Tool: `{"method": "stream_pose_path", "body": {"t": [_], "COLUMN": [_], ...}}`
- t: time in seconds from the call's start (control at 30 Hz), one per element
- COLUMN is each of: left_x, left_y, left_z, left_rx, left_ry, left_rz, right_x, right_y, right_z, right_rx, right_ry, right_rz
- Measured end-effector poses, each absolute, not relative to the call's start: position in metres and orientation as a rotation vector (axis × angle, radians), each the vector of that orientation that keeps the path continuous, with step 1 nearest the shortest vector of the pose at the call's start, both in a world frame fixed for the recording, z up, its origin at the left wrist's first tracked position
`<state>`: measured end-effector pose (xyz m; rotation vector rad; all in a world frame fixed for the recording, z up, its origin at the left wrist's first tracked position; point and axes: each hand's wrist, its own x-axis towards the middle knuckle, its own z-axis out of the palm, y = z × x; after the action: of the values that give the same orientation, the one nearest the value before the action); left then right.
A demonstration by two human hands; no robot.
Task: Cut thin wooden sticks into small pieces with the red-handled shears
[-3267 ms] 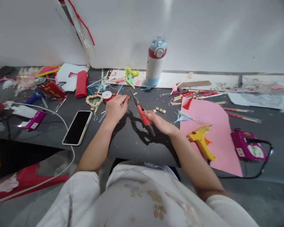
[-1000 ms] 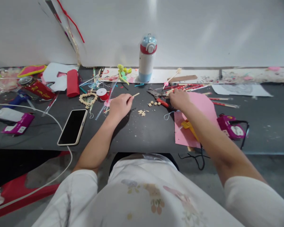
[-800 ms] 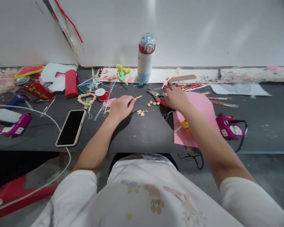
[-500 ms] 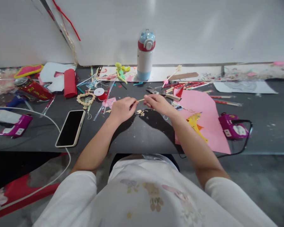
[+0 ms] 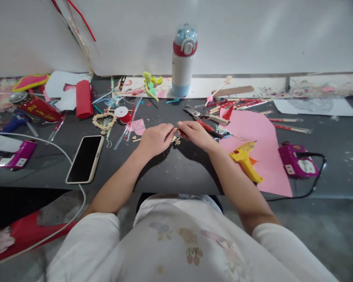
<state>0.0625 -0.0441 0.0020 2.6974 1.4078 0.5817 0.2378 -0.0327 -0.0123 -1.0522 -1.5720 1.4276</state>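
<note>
My left hand (image 5: 156, 139) and my right hand (image 5: 195, 135) meet fingertip to fingertip above the dark table. Both are closed in a pinch on a thin wooden stick (image 5: 177, 127), of which only a short bit shows between the fingers. Just below the fingertips lies a small pile of short broken stick pieces (image 5: 176, 140). Pliers (image 5: 195, 113) with red handles rest beyond my right hand, the handles partly behind it. To the left of my left hand are a pink paper piece (image 5: 139, 126) and a heart-shaped wooden-bit ornament (image 5: 95, 122).
A water bottle (image 5: 182, 70) stands behind my hands. A yellow glue gun (image 5: 242, 156) lies on pink paper (image 5: 267, 135) by my right forearm. On the left are a phone (image 5: 85, 158), a ribbon spool (image 5: 122, 113), a red can (image 5: 37, 107) and a white cable (image 5: 61, 148).
My hands have drawn closer together, so less of the stick shows between them. The view has shifted slightly, and more of the glue gun and pliers is uncovered beside my right arm.
</note>
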Motion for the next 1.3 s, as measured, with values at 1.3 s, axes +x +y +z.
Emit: {"method": "stream_pose_path", "body": {"t": [1.3], "left_x": [0.064], "left_y": [-0.039], "left_z": [-0.004], "left_rx": [2.559], "left_ry": [1.32], "left_rz": [0.472], "right_x": [0.234], "right_y": [-0.04], "right_z": [-0.019], "right_rx": [-0.824], "right_ry": [-1.273], "right_rz": [1.708]}}
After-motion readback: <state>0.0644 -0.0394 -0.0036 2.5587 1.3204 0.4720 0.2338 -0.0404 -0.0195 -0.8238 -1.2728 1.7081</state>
